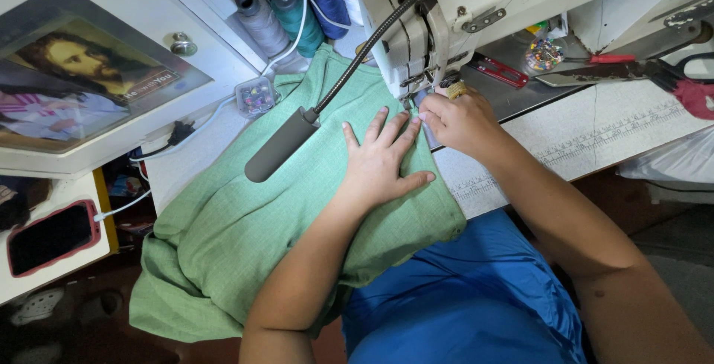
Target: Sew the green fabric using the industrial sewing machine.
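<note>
The left hand (383, 163) lies flat with its fingers spread, pressing the green cloth (245, 237) onto the worktop (595, 130) and grasping nothing. The right hand (457, 121) is curled, its fingertips pinching the cloth's edge right at the needle of the sewing machine (446, 14).

Only a short stretch of cloth sits under the machine's head. Most of it is bunched toward the worktop's front edge and hangs down past it on the left, over the blue garment (468, 297) in the lap. By that, the seam looks to be at an early or middle stage, though no stitching can be made out.

The cloth is a coarse, linen-like weave, matte and softly creased. The machine is cream-painted metal. A grey lamp (282, 145) on a black flexible neck lies over the cloth. At the back stand thread cones (294, 11) in grey, teal and blue. Scissors (617, 72) rest at the right end.
</note>
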